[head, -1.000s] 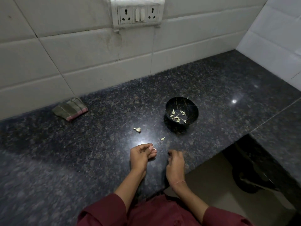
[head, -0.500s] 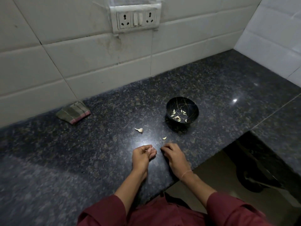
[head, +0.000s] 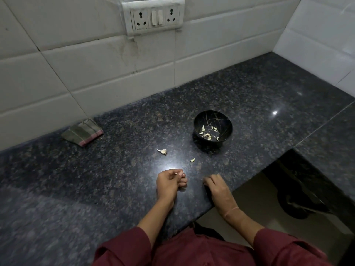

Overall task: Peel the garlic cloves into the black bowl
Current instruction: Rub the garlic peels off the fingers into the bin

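Near the front edge of the counter [head: 107, 179], the left hand [head: 170, 182] is curled tight, fingertips pinching a small garlic clove [head: 180, 172]. Just beside it, the right hand [head: 217, 189] lies knuckles up, fingers tucked onto the stone; cannot tell if it holds anything. The black bowl [head: 222, 120], holding peeled cloves [head: 206, 134], stands farther back, right of centre.

Left grip [head: 171, 183] curled just inside the worktop [head: 115, 189] front edge, fingertips pinching a small garlic clove [head: 181, 173], right grip [head: 217, 189] palm down at that edge, fingers bent, forearms bare.
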